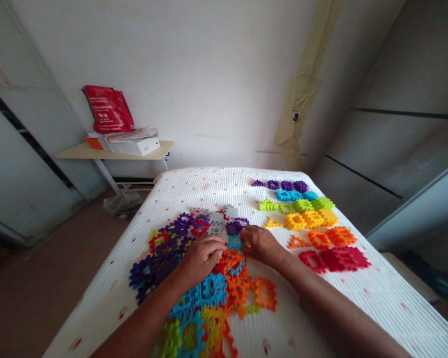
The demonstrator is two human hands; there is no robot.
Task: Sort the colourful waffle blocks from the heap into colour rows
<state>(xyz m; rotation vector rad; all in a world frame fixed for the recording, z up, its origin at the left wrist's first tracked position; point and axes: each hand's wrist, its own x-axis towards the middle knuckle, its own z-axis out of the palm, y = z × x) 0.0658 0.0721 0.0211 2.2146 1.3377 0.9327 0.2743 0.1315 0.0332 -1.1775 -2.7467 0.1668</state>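
A pile of mixed toothed plastic building tiles (pixel 164 266) lies in the middle of the white bedspread. My left hand (pixel 202 254) is over the pile, fingers bent and close to the thumb; whatever may be between them is hidden. Across a small gap, my right hand (pixel 261 243) is curled downward at the pile's right edge, its fingertips beside a light blue tile (pixel 235 242). Anything in its grasp cannot be made out. Just below the hands are an orange-red tile (pixel 229 261) and a larger blue tile (pixel 211 291). Grey tiles (pixel 216 219) and purple ones lie beyond.
Sorted tiles stand in rows on the right: purple (pixel 286 186), blue (pixel 294 195), green (pixel 303 205), yellow (pixel 312 219), orange (pixel 341 236) and red (pixel 345 258). A side table (pixel 164 148) by the wall carries a red bag (pixel 108 110) and a white box (pixel 144 145).
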